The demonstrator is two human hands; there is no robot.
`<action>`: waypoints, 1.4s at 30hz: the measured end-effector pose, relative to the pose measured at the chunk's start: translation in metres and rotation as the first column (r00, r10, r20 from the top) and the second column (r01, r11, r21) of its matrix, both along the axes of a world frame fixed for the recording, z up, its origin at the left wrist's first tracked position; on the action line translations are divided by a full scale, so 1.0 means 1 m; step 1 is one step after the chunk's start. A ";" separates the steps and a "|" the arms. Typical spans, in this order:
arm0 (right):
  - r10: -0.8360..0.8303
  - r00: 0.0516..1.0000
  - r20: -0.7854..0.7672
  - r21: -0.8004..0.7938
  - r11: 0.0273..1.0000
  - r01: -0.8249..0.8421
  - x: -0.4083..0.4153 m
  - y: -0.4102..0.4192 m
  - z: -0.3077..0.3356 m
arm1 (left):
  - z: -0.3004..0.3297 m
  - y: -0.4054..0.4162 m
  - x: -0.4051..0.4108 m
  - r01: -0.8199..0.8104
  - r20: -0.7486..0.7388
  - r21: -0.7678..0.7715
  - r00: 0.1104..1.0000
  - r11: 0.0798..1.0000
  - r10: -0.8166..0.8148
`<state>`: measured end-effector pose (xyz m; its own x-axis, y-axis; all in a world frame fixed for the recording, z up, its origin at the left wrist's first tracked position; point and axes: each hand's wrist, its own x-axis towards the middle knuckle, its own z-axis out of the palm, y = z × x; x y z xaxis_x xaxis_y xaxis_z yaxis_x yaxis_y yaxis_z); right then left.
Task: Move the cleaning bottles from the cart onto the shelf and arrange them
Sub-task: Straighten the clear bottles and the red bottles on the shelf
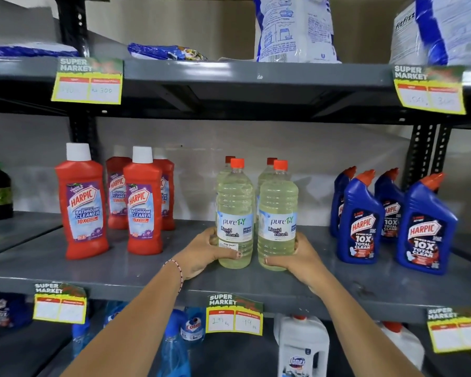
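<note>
Two forearms reach in: the left hand point(201, 254) and right hand point(299, 257) each wrap a front Liquid Bleach bottle, left point(235, 213) and right point(277, 216), standing on the grey shelf point(147, 268). Two more stand behind; the cart is unseen, so what remains is unclear.

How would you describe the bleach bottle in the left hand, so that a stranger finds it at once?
On the middle grey shelf, between red and blue Harpic bottles, stand four clear bottles of yellowish bleach. It is the front left bottle, held by the left hand; only it bears a small white sticker below its label.
</note>
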<state>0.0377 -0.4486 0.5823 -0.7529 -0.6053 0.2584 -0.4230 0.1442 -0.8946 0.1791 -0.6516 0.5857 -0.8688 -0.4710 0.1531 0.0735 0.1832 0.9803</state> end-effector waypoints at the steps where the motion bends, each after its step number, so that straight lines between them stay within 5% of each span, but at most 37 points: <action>1: 0.007 1.000 0.008 0.011 1.000 -0.007 0.002 0.001 0.002 | 0.000 0.001 0.002 0.001 0.004 -0.014 1.000 1.000 -0.001; 4: 0.002 0.995 0.096 -0.013 1.000 -0.001 0.016 0.009 0.010 | 0.000 0.009 0.014 -0.049 -0.002 -0.090 0.999 0.995 0.049; 7: -0.190 0.976 0.110 -0.225 0.951 0.211 0.044 0.016 0.008 | -0.002 0.007 0.048 -0.178 -0.120 -0.101 0.979 0.979 0.166; 10: -0.231 0.973 -0.010 -0.428 0.880 0.205 0.103 0.004 0.004 | -0.007 -0.007 0.107 -0.489 -0.363 -0.151 0.836 0.859 0.412; 13: 0.014 0.991 -0.135 -0.281 0.958 -0.052 0.151 -0.047 -0.007 | -0.008 -0.054 0.164 -0.801 -0.514 -0.080 0.543 0.593 0.664; 15: 0.265 0.955 -0.134 -0.024 0.962 -0.271 0.173 -0.093 -0.009 | -0.007 -0.100 0.190 -0.872 -0.483 -0.080 0.458 0.484 0.746; 17: 0.362 0.930 -0.059 0.121 0.928 -0.353 0.181 -0.138 -0.006 | -0.004 -0.141 0.212 -0.825 -0.329 -0.165 0.562 0.540 0.759; 19: 0.359 0.933 0.007 0.123 0.926 -0.357 0.183 -0.176 -0.002 | 0.001 -0.167 0.225 -0.626 -0.136 -0.181 0.780 0.758 0.611; 21: 0.326 0.944 0.054 0.052 0.943 -0.328 0.176 -0.206 -0.001 | 0.004 -0.186 0.228 -0.453 -0.038 -0.124 0.891 0.883 0.452; 31: 0.146 0.989 -0.003 0.050 0.988 -0.145 0.162 -0.256 -0.006 | 0.000 -0.247 0.215 -0.137 0.004 -0.120 0.990 0.983 0.138; 42: 0.186 0.982 0.018 -0.023 0.982 -0.186 0.176 -0.260 -0.004 | -0.007 -0.272 0.208 -0.031 0.024 -0.111 0.999 0.993 0.034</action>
